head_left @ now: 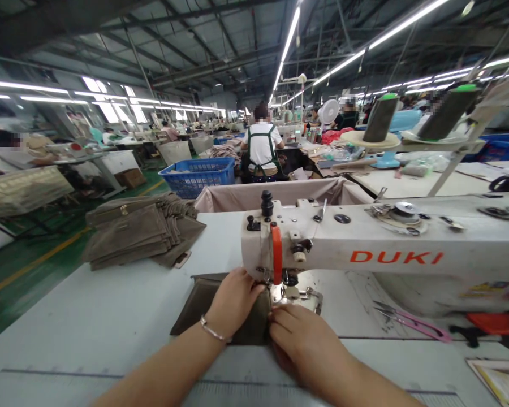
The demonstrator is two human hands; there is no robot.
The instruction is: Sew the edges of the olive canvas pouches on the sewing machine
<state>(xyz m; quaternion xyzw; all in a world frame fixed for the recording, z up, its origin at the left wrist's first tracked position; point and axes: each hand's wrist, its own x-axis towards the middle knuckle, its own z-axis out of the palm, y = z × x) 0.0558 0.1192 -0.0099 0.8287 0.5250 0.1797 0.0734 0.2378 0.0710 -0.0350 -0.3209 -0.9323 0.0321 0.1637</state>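
A dark brown fabric piece (248,325) lies flat on the sewing machine bed, its right edge at the presser foot (277,293). My left hand (234,302), with a bracelet at the wrist, is on top of the piece left of the foot. Its thumb and fingers close together on the cloth, with some fingertips hidden under the machine head. My right hand (299,337) grips the near right edge of the same piece with curled fingers, just in front of the foot. The white sewing machine (331,249) has an orange finger guard (276,254).
A stack of similar brown fabric pieces (131,229) sits at the table's left back. Pink-handled thread snips (419,325) lie right of the foot. Behind the machine are a pink cloth-lined bin (233,196), a blue basket (201,172), thread cones (379,118) and a person (262,141).
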